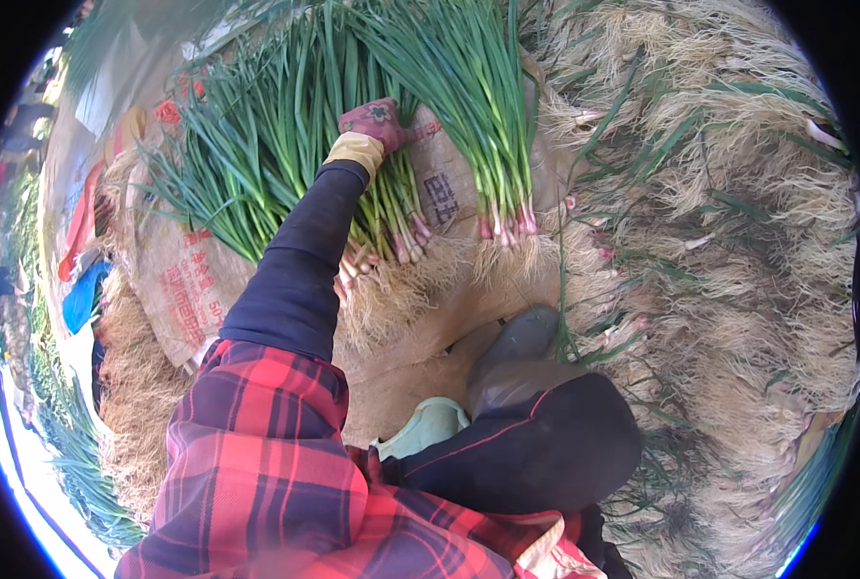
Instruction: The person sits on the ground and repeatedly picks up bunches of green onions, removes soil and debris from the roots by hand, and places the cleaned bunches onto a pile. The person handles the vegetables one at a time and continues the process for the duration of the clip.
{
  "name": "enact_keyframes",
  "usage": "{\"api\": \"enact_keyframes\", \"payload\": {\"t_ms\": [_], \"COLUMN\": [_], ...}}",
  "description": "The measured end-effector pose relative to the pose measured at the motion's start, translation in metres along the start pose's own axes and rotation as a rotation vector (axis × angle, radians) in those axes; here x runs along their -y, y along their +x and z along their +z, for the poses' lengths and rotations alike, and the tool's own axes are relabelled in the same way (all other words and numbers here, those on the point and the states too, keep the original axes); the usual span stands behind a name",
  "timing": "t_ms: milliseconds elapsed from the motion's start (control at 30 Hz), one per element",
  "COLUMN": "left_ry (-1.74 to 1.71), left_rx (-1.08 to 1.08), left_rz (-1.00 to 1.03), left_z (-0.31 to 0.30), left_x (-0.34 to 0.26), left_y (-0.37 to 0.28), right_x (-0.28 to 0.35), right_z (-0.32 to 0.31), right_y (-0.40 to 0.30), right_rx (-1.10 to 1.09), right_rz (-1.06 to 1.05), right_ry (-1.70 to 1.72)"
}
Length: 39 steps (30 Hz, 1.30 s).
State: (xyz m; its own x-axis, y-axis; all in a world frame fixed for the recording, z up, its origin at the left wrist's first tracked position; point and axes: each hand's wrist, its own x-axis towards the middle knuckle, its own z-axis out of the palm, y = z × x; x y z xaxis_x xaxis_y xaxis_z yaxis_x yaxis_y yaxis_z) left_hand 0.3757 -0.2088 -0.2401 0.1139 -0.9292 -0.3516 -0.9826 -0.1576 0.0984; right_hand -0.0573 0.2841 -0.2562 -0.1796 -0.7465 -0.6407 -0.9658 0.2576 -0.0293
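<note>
My left hand (375, 124), in a pink floral glove with a yellow cuff, is closed around stalks in a wide pile of green garlic (292, 137). Its fingertips are hidden among the leaves. The pile's pinkish-white stem bases (401, 242) and pale, tangled roots (379, 304) point towards me. Just right of the hand and apart from the pile lies a smaller bunch of green garlic (498, 159), its bases lined up. Both rest on woven sacks (191, 297) that bear printing. My right hand is out of view.
Trimmed roots and loose leaves (705, 289) cover the ground to the right. My bent knee (545, 434) and a grey boot (524, 336) are in front, beside a pale green plastic object (426, 427). More roots (137, 376) and a blue item (86, 297) lie left.
</note>
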Motion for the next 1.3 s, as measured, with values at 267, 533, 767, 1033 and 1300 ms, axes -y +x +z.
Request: {"api": "enact_keyframes", "payload": {"t_ms": [267,533,767,1033,1300], "left_ry": [-0.464,-0.091,0.160,0.227,-1.141], "left_rx": [-0.666,-0.313,-0.123,-0.140,-0.534], "left_rz": [0.205,0.222,0.037,0.089,0.182], "left_z": [0.067,0.002,0.020,0.059,0.002], "left_x": [0.071,0.059,0.031,0.056,0.061], "left_y": [0.084,0.040,0.035,0.070,0.020], "right_x": [-0.003,-0.009,-0.006,0.004,0.003], "right_z": [0.000,0.000,0.001,0.005,0.004], "right_y": [-0.009,-0.007,-0.008,-0.007,-0.009], "right_rx": [0.009,0.008,0.000,-0.010,-0.031], "right_rz": [0.027,0.022,0.027,0.044,0.043], "right_ry": [0.022,0.031,0.049,0.077,0.087]}}
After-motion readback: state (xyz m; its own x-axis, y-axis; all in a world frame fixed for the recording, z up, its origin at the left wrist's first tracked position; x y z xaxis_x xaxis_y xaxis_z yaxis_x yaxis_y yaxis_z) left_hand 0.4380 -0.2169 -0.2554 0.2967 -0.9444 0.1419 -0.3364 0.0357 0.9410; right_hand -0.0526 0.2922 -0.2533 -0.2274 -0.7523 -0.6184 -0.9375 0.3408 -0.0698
